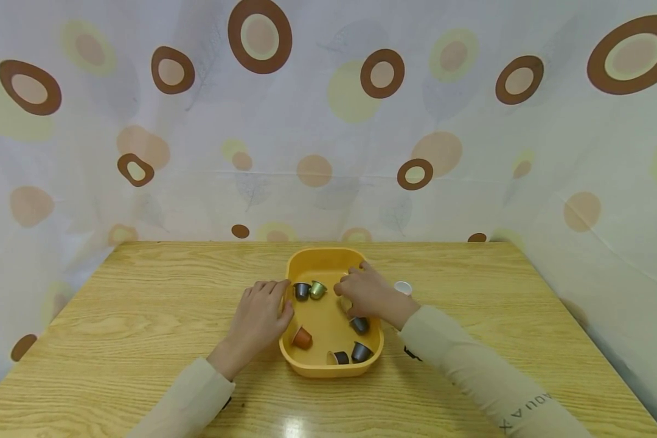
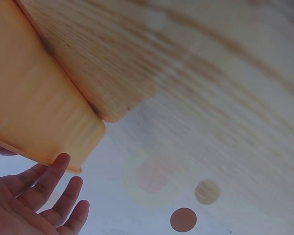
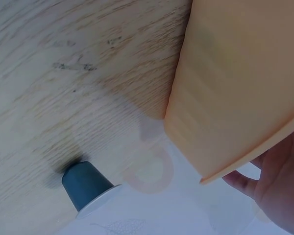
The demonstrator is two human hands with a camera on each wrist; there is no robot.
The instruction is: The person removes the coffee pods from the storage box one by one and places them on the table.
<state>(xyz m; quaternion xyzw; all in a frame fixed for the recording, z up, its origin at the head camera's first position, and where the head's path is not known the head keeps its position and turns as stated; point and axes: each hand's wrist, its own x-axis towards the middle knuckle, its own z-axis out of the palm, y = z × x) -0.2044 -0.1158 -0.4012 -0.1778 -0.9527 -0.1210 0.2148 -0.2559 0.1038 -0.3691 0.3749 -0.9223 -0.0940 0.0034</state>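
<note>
A yellow plastic tub (image 1: 328, 369) holds several coffee capsules. My left hand (image 1: 263, 310) is at its left rim, thumb on the inner side and index fingertip against the outer wall in the left wrist view; the other fingers (image 2: 63, 200) spread loosely. My right hand (image 1: 364, 292) reaches over the right rim into the tub, above a gold capsule (image 1: 346, 303) that it partly covers. I cannot tell whether the right fingertips hold a capsule. Near the left rim lie a dark capsule (image 1: 302, 291) and a green one (image 1: 318, 289). An orange capsule (image 1: 302, 338) lies lower left.
Just right of the tub, on the wooden table (image 1: 170, 304), lies a teal capsule (image 3: 86, 185) with a white lid. More dark capsules (image 1: 361, 351) lie at the tub's near right. A patterned curtain (image 1: 317, 121) hangs behind and beside the table.
</note>
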